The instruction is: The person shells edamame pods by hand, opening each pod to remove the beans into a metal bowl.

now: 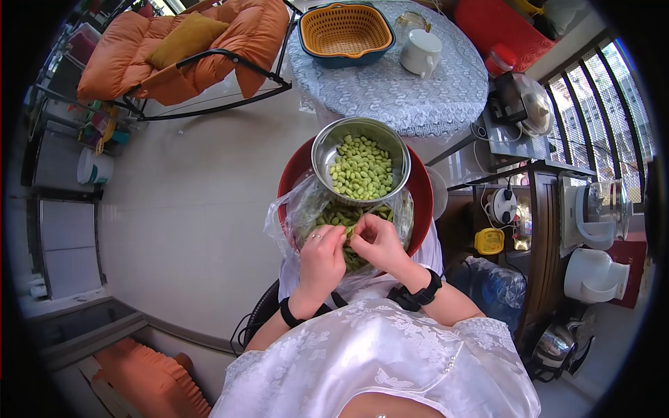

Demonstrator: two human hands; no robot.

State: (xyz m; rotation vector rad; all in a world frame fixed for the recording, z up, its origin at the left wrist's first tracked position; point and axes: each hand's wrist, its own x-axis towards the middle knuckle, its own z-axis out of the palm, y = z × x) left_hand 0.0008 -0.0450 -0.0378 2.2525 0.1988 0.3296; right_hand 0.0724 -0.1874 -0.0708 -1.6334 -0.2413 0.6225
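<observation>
My left hand (pixel 324 252) and my right hand (pixel 380 244) meet over a red basin (pixel 423 202), fingertips pinched together. Between them is a green edamame pod (pixel 349 230), mostly covered by the fingers. Below, more edamame pods (pixel 354 262) lie in a clear plastic bag (pixel 301 202) inside the basin. A round metal bowl (pixel 322 157) stands just beyond my fingers, over the basin's far part. It holds many pale green shelled beans (pixel 362 167).
A table with a patterned cloth (pixel 390 97) lies ahead, bearing an orange basket in a dark basin (pixel 346 31) and a white mug (pixel 421 53). An orange cushioned chair (pixel 188 52) is at far left. Shelves with appliances (pixel 540 230) line the right.
</observation>
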